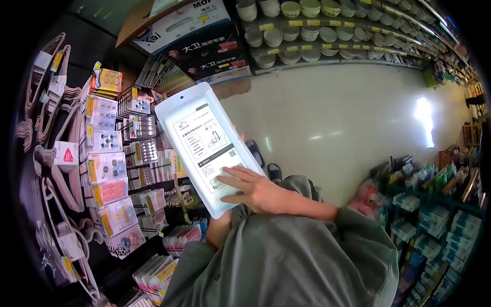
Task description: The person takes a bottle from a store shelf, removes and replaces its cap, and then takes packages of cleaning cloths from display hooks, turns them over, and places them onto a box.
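Under right hand (pixel 255 192), one white packet (pixel 204 146)

Flat white packet (pixel 204 146), printed label with diagram facing up, tilted, held before hanging-goods rack

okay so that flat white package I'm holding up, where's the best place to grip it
Probably the long edges near the lower end. The white package is flat, wide and tilted upright; the right hand lies on its face there, fingers spread. The left hand is hidden behind it. Come from the sides, pinching front to back.
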`<control>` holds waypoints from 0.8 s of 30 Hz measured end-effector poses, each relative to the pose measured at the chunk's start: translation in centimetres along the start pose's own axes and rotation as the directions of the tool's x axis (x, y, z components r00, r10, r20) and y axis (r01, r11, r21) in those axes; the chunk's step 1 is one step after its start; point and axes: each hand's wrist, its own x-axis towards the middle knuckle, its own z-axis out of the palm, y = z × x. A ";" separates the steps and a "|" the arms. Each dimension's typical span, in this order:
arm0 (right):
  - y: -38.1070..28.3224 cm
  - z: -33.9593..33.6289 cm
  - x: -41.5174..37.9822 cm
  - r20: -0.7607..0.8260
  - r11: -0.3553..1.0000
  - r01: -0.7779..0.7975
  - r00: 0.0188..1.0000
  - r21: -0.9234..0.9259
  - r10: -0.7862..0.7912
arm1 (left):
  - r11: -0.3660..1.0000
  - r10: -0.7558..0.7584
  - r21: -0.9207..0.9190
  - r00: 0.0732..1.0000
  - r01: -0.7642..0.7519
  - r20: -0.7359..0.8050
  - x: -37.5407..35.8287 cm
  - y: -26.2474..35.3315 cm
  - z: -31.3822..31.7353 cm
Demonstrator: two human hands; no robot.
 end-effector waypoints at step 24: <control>17.5 -5.2 30.5 0.243 0.967 0.136 0.967 -0.214 -0.082 | 0.915 0.353 0.229 0.934 -0.332 -0.058 28.0 22.5 3.0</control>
